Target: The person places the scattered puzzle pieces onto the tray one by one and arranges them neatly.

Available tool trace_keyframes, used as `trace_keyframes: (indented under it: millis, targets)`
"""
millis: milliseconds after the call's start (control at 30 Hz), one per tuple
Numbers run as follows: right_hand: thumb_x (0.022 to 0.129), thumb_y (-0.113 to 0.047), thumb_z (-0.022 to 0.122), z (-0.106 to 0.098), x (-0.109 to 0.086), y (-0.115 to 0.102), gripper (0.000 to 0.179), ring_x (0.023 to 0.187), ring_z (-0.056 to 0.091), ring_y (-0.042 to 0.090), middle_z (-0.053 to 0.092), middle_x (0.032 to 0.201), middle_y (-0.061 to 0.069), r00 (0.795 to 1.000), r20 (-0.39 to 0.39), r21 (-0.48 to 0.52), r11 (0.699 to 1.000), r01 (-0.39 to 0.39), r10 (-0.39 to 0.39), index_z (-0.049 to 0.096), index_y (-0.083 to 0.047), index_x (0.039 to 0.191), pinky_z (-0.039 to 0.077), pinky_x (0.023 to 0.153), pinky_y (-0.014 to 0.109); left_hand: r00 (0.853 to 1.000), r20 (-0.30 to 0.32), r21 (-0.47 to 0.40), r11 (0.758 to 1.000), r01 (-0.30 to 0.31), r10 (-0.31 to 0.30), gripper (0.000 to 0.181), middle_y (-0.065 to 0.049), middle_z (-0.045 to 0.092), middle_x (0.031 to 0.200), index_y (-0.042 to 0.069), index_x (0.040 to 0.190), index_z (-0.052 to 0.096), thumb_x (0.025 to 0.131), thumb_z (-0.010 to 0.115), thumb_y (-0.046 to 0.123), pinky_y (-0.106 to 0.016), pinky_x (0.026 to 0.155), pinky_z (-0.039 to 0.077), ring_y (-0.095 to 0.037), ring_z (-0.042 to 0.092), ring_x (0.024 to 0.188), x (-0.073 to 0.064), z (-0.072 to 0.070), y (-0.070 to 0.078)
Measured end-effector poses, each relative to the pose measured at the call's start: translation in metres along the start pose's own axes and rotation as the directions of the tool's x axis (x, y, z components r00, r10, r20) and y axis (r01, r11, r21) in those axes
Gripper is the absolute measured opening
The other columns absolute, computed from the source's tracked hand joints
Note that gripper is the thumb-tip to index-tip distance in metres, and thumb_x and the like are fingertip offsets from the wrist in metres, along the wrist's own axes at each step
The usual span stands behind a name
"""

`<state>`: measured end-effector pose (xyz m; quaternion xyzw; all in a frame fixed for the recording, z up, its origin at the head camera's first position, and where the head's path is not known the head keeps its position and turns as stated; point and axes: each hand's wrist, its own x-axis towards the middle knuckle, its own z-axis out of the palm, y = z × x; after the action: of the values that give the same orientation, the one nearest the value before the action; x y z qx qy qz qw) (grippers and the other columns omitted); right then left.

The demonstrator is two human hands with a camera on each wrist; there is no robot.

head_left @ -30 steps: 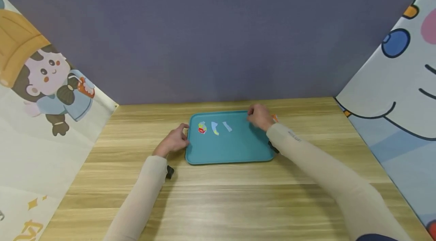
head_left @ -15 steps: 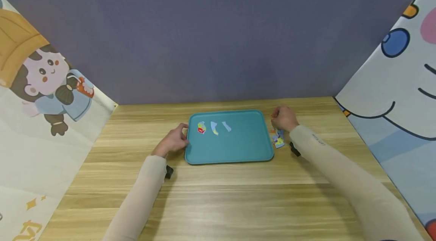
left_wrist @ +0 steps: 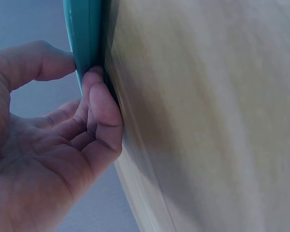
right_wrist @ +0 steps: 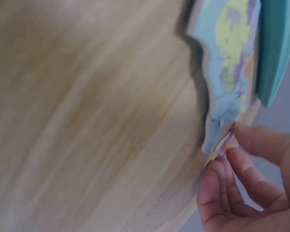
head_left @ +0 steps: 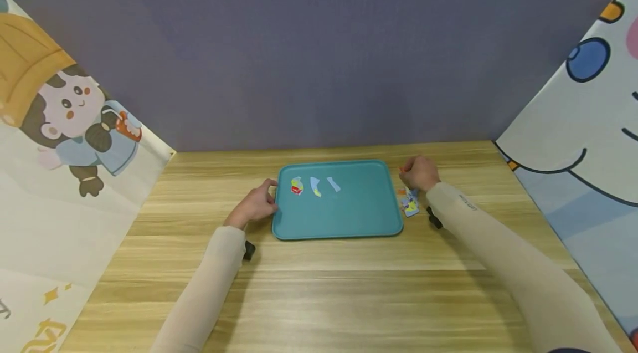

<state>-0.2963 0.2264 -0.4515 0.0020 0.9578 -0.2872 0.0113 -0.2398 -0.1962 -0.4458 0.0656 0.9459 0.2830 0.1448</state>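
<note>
At the right side of the tray (head_left: pixel 344 217), the right hand (head_left: pixel 420 174) pinches a small piece (right_wrist: pixel 224 144) between thumb and fingertip, low by the wooden table (head_left: pixel 329 292); whether the piece touches the wood, I cannot tell. Just beside this pinch lies a coloured cluster of flat pieces (head_left: pixel 410 207), outside the tray and near its rim. In my opinion, a small sideways turn of the fingers could push this cluster apart, because the fingertips are so near to it. The pinched piece looks thin, so with a weak pinch it may slip down. At the opposite rim, the left hand (head_left: pixel 255 205) holds the tray edge with thumb and bent fingers; a sudden pull there could shift the red-and-yellow piece (head_left: pixel 296 186), the curved piece (head_left: pixel 315 186) and the slim piece (head_left: pixel 333 184), which lie apart inside the tray
</note>
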Motion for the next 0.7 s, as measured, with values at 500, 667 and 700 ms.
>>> trace_keyframes:
  millis: [500,667,700]
  targets:
    - [0.07,-0.011,0.059,0.0013,0.0032,-0.0018,0.01,0.071,0.052,0.026,0.059,0.077,0.011,0.997,-0.045,0.03,0.998,-0.054,0.055,0.063,-0.006,0.077,0.044,0.055,0.031,1.0,-0.01,0.015,1.0,-0.001,0.002,0.063,-0.007,0.055,0.085,0.012,0.128,0.028,0.073,0.06,0.01,-0.03,0.062,0.043,-0.018,0.052,0.073,0.0023,0.0002,-0.0014]
    - [0.071,-0.016,0.062,0.0011,0.0035,0.0015,0.013,0.076,0.052,0.027,0.06,0.081,0.012,0.996,-0.058,0.025,0.998,-0.062,0.064,0.064,-0.006,0.079,0.044,0.062,0.035,1.0,-0.008,0.01,1.0,0.003,-0.003,0.063,-0.007,0.055,0.086,0.013,0.128,0.029,0.073,0.06,0.01,-0.031,0.063,0.043,-0.018,0.052,0.074,0.0019,0.001,-0.001]
    - [0.071,-0.016,0.063,0.0006,0.0035,0.002,0.014,0.077,0.052,0.028,0.06,0.082,0.012,0.996,-0.061,0.026,0.998,-0.061,0.063,0.064,-0.005,0.079,0.043,0.064,0.036,1.0,-0.009,0.008,1.0,0.005,-0.005,0.064,-0.007,0.055,0.086,0.013,0.128,0.028,0.073,0.06,0.011,-0.031,0.063,0.043,-0.018,0.052,0.074,0.002,0.0009,-0.0011]
